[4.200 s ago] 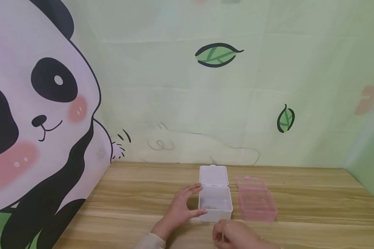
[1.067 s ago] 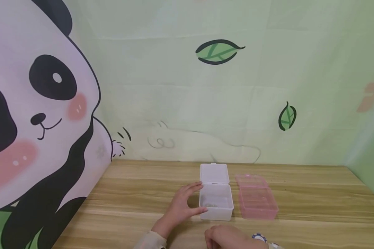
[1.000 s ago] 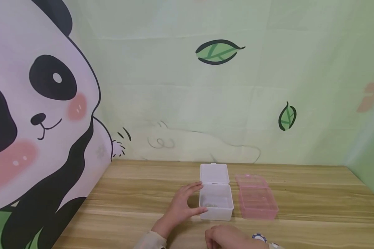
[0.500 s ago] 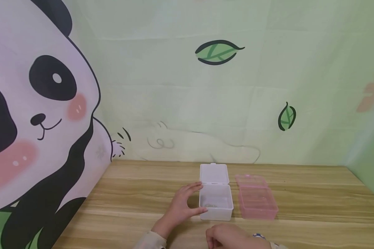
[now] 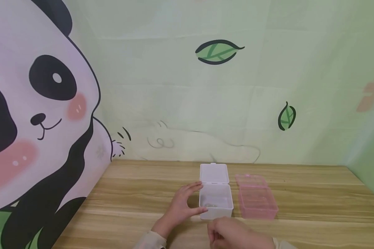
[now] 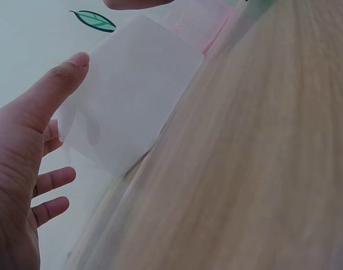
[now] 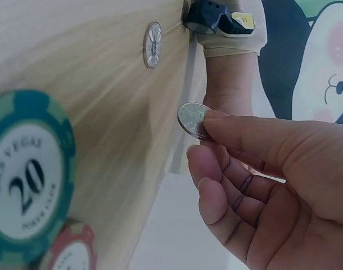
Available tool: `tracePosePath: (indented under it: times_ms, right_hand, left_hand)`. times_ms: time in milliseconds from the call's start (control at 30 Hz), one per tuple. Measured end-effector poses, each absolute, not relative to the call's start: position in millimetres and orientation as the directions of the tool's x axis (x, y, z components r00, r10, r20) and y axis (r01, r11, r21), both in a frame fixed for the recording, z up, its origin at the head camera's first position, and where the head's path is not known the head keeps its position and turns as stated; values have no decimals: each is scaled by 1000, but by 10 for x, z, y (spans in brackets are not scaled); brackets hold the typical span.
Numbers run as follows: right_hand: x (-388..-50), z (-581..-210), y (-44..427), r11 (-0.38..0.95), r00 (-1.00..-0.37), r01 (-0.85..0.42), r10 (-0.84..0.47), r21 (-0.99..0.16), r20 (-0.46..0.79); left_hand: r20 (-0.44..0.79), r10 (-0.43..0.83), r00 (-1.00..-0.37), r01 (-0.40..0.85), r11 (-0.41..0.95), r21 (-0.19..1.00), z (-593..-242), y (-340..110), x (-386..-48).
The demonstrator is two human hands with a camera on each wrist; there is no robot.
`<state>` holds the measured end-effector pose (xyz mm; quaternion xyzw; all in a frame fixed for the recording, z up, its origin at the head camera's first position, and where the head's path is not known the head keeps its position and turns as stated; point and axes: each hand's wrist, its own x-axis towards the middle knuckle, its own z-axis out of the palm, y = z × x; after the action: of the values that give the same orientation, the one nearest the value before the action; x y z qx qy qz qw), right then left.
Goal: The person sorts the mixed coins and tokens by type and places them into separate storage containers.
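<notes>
In the head view my left hand (image 5: 180, 207) holds the left side of an open white plastic box (image 5: 216, 213), thumb on the near rim and forefinger at the back corner. Small shiny round pieces (image 5: 210, 205) lie inside it, too small to make out. Just in front of the box is my right hand (image 5: 233, 231); the right wrist view has it pinching a silver coin (image 7: 193, 119) between thumb and forefinger, other fingers curled. Another silver coin (image 7: 153, 45) lies on the table nearby.
An open pink see-through box (image 5: 258, 214) stands to the right of the white one. On the table near my right hand lie a green poker chip (image 7: 28, 177) marked 20 and a red chip (image 7: 73, 256). A panda-print cloth (image 5: 156, 103) hangs behind.
My right hand has moved up and slightly right, toward the white box's front. The blue-and-white chip beside the right wrist is now hidden. The left hand and both boxes stay put.
</notes>
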<state>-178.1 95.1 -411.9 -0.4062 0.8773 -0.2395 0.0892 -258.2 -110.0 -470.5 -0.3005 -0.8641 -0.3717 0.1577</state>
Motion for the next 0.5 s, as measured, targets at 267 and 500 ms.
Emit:
tracePosePath:
  times_ms: [267,500]
  right_hand:
    - [-1830,-4058,980,535,-650,-682,-756,-499,79]
    - [-1911,-3985,998,571,-675,-691,-730,-444,112]
  left_hand:
    - [456,393,-799,602,535,593,-4705,-1099,-2573]
    - [458,394,-796,605,528,596,-4690,-1101,-2564]
